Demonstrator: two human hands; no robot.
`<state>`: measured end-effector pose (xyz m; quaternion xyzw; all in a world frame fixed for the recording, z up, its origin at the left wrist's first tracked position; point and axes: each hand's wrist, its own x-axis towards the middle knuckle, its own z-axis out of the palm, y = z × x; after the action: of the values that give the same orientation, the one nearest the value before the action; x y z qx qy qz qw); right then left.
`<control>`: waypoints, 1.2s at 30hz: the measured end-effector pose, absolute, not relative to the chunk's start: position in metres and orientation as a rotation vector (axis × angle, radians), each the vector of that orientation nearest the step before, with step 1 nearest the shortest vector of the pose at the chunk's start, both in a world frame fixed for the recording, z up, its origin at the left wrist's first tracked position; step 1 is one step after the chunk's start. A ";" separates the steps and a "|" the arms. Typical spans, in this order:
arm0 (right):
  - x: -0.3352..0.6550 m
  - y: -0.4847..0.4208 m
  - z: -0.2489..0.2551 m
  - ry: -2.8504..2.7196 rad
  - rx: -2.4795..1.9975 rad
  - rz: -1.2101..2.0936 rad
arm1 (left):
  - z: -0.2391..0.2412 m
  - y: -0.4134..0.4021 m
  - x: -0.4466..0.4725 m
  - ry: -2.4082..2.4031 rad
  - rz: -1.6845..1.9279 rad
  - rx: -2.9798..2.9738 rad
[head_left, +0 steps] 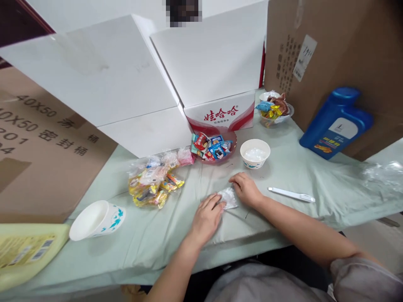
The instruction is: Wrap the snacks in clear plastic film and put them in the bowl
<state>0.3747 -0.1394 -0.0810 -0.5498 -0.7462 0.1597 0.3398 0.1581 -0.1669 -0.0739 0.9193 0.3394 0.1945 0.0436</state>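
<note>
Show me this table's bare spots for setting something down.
Free: pale green cloth between the leftmost white paper bowl and left hand; also between the slim white cutter and blue plastic bottle. Crowded: the row of yellow-wrapped snacks, translucent pink bowl and second white paper bowl, and around the clear plastic packet.

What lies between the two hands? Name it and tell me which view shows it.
A crinkled, clear plastic packet lies on the green cloth between the left hand and right hand; the head view shows it.
</note>
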 end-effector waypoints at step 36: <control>0.377 -0.136 -0.075 -2.100 -1.407 0.430 | -0.004 0.004 0.138 1.984 0.625 2.603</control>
<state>0.3767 -0.1359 -0.0750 -0.5260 -0.7851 0.1608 0.2847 0.1376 0.0036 -0.0043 0.7776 0.5927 0.1868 -0.0953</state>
